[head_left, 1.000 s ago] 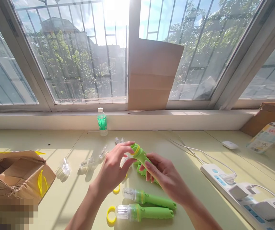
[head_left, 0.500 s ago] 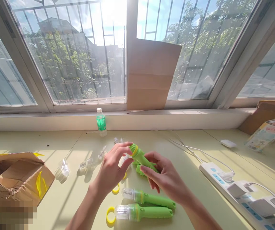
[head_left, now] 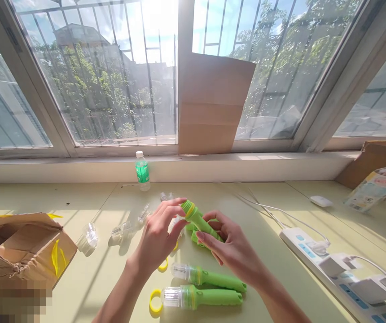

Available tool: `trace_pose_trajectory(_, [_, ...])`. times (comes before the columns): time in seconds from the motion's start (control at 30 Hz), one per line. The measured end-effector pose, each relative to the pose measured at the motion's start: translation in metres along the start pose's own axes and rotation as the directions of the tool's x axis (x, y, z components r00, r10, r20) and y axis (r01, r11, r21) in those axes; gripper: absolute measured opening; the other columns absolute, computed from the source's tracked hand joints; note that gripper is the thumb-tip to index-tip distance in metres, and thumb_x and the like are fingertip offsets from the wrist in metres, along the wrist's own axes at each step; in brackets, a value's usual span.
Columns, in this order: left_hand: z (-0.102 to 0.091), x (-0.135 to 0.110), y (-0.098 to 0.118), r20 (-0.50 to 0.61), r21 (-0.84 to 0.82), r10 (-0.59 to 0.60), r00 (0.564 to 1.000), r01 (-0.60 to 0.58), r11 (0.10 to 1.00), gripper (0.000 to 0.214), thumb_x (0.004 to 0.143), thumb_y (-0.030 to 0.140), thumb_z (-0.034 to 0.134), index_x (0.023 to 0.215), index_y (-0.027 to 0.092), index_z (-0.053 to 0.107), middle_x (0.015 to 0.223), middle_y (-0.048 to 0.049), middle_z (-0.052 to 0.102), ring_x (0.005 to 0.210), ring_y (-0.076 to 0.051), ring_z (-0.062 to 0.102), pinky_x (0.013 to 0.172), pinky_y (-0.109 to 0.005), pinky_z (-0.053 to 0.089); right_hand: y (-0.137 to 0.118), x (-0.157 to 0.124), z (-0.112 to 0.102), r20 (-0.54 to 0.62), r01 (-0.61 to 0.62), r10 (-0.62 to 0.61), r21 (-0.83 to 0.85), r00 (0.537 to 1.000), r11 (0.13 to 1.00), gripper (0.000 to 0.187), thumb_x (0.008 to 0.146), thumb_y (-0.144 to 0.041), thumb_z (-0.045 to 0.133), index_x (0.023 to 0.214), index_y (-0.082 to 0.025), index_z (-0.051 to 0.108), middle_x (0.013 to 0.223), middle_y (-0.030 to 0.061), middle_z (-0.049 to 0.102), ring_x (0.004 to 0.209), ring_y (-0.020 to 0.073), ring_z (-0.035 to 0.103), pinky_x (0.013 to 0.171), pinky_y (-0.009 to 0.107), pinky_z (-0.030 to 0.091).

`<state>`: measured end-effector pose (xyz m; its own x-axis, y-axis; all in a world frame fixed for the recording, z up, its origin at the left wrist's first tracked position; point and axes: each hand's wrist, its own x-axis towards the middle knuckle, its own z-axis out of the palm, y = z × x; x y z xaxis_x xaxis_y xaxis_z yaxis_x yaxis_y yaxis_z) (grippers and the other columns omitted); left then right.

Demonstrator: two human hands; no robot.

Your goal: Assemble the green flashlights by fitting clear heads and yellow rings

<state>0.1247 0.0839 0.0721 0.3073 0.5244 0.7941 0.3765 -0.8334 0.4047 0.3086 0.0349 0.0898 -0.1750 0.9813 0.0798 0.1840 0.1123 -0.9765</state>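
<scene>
One green handle (head_left: 199, 220) slants between left hand (head_left: 158, 228) and right hand (head_left: 234, 246), both hands clasping it.

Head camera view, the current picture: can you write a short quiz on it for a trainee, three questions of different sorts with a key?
1. Multiple choice: what does the right hand hold?
A) a white plug
B) a green handle
C) a drink bottle
2. True or false: a clear cap sits on the threaded end of that handle.
3. Fill in the blank: next to the clear end of the lying green handle nearest the camera is a yellow ____.

Key
1. B
2. False; the threaded end shows green, with no cap on it.
3. ring
</scene>
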Motion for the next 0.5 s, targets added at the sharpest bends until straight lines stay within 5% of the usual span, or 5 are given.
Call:
trace_pose_trajectory(0.13, [-0.003,0.002,0.002,-0.018,0.022,0.038,0.999,-0.037,0.999,0.016,0.084,0.012,0.062,0.095,0.021,0.055,0.117,-0.0082,0.063,0.105,-0.020,0.062,0.086,-0.038,0.055,0.004,0.002,-0.002,0.018,0.071,-0.070,-0.019,0.997,0.997,0.033,0.089,-0.051,0.052,0.090,-0.019,0.059,0.075,0.0015,0.060,0.053,0.0103,0.049,0.046,0.022,0.039])
trace_pose_trajectory(0.33, [-0.001,0.001,-0.001,0.045,0.002,-0.028,0.999,0.028,1.000,0.022,0.084,0.016,0.062,0.104,0.022,0.054,0.123,-0.0089,0.059,0.104,-0.019,0.061,0.072,-0.031,0.059,0.011,0.006,-0.002,0.028,0.096,-0.094,-0.071,0.995,0.993,0.044,0.095,-0.050,0.039,0.072,-0.018,0.058,0.066,-0.0003,0.055,0.050,0.0098,0.046,0.048,0.023,0.036])
trace_pose_trajectory(0.5, [-0.002,0.002,0.000,0.042,0.023,0.002,0.999,-0.003,1.000,0.008,0.087,0.015,0.058,0.092,0.021,0.055,0.115,-0.0081,0.063,0.101,-0.020,0.064,0.080,-0.035,0.057,0.009,0.003,-0.003,0.040,0.021,-0.020,-0.012,0.999,1.000,0.034,0.088,-0.054,0.052,0.092,-0.020,0.056,0.068,-0.0017,0.057,0.044,0.0081,0.040,0.041,0.021,0.032])
